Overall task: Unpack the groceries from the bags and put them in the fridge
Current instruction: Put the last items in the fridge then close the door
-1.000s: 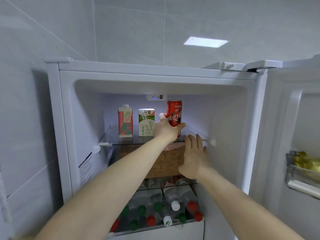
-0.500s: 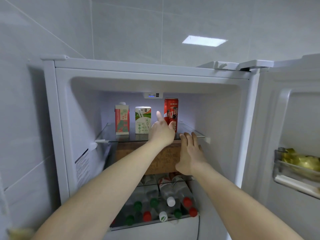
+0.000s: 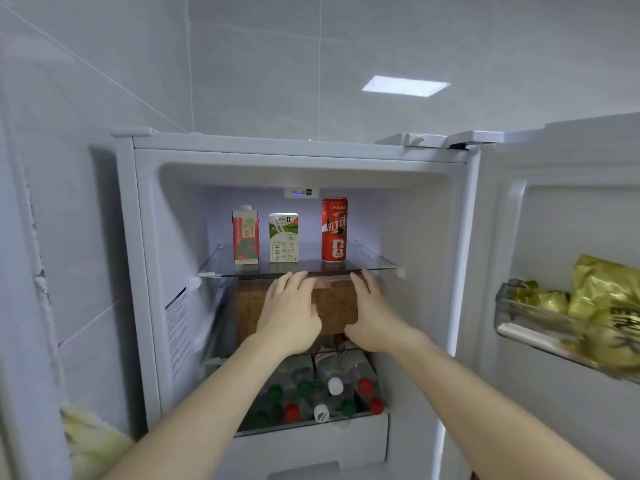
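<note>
The fridge (image 3: 138, 271) stands open. On its top glass shelf (image 3: 374, 263) a red can (image 3: 334, 230) stands upright at the right, beside a white and green carton (image 3: 284, 238) and a red-patterned carton (image 3: 246, 236). Under that shelf sits a brown box (image 3: 334, 306). My left hand (image 3: 289, 311) lies flat on the box's front, fingers straight. My right hand (image 3: 372, 311) lies against the box's right front corner, fingers straight. Neither hand holds anything.
Several bottles (image 3: 332, 386) with red, green and white caps lie on the shelf below. The open door (image 3: 571, 237) at the right has a bin (image 3: 519, 317) with gold packets (image 3: 606, 292). A pale yellow-green bag (image 3: 93, 441) shows at the lower left.
My left hand let go of the red can, left it on the top shelf and came down onto the brown box. My right hand stayed at the box.
</note>
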`<action>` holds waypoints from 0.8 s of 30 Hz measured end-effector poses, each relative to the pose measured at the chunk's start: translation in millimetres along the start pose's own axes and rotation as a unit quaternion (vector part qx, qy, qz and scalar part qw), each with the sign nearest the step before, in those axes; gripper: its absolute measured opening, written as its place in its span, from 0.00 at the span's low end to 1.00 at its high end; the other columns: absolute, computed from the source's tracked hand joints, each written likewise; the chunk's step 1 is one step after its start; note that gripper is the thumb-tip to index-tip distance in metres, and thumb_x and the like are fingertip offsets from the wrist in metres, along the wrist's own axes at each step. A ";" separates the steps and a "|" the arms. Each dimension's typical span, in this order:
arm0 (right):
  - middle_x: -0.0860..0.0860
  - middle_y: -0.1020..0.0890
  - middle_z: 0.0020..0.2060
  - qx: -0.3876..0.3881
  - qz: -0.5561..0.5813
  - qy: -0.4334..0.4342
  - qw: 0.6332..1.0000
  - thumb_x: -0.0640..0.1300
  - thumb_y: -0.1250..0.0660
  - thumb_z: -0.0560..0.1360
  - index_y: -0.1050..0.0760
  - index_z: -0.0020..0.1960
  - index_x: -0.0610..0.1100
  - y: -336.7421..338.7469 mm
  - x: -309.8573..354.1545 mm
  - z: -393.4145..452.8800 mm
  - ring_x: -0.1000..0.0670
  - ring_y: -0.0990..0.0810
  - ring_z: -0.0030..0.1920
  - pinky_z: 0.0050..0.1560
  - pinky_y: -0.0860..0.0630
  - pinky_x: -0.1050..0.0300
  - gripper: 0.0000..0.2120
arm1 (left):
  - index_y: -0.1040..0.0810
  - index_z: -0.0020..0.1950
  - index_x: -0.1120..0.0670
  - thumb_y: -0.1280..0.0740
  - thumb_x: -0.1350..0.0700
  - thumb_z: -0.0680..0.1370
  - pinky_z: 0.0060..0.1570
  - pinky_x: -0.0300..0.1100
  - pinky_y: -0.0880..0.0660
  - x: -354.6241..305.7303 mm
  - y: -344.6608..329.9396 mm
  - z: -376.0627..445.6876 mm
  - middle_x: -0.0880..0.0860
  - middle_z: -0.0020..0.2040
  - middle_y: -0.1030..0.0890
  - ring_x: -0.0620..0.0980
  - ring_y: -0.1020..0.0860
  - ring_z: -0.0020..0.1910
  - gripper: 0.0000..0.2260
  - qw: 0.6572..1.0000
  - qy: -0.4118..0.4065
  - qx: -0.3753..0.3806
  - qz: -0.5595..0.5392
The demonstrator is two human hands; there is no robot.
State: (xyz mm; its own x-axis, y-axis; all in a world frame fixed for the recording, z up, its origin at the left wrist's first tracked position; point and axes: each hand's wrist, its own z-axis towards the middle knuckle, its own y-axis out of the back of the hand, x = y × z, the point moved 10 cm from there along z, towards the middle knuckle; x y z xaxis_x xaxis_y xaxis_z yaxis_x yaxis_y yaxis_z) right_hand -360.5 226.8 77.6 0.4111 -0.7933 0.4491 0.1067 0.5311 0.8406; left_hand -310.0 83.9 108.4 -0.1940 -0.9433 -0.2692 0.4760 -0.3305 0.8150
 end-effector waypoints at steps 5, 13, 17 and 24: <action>0.64 0.54 0.81 -0.034 0.086 0.062 0.994 0.52 0.27 0.75 0.51 0.82 0.59 11.4 8.5 -104.9 0.53 0.46 0.81 0.79 0.36 0.48 0.44 | 0.35 0.78 0.44 0.38 0.54 0.84 0.79 0.48 0.44 -19.2 24.1 -75.2 0.41 0.79 0.38 0.44 0.43 0.79 0.22 0.995 0.008 -0.029 -0.092; 0.78 0.38 0.67 0.044 0.074 0.048 0.995 0.60 0.28 0.71 0.30 0.68 0.65 13.8 -72.6 -307.7 0.77 0.36 0.65 0.63 0.39 0.80 0.27 | 0.33 0.75 0.40 0.37 0.54 0.83 0.77 0.39 0.45 -72.9 -14.9 -240.0 0.33 0.75 0.39 0.36 0.43 0.76 0.21 0.993 0.018 0.029 -0.117; 0.77 0.37 0.68 0.098 0.035 0.038 0.994 0.65 0.35 0.67 0.32 0.64 0.73 4.7 -128.7 -373.9 0.68 0.31 0.68 0.68 0.34 0.70 0.25 | 0.30 0.72 0.41 0.35 0.55 0.82 0.72 0.29 0.49 -90.5 -48.1 -315.8 0.34 0.72 0.37 0.40 0.38 0.74 0.20 0.991 0.063 0.063 -0.102; 0.73 0.34 0.69 0.055 0.044 0.028 0.997 0.55 0.28 0.74 0.30 0.70 0.64 42.7 -157.2 -434.4 0.63 0.28 0.66 0.65 0.25 0.57 0.26 | 0.27 0.70 0.41 0.33 0.56 0.80 0.67 0.23 0.50 -133.4 -61.0 -432.2 0.34 0.71 0.34 0.34 0.39 0.70 0.20 0.983 0.130 0.090 -0.089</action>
State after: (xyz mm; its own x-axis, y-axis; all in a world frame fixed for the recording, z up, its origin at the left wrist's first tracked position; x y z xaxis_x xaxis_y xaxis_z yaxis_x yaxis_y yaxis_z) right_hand -27.3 503.6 -88.8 0.4645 -0.7260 0.5071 -0.0300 0.5594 0.8284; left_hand 57.6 217.0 -127.2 -0.0239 -0.8546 -0.5187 0.2911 -0.5024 0.8142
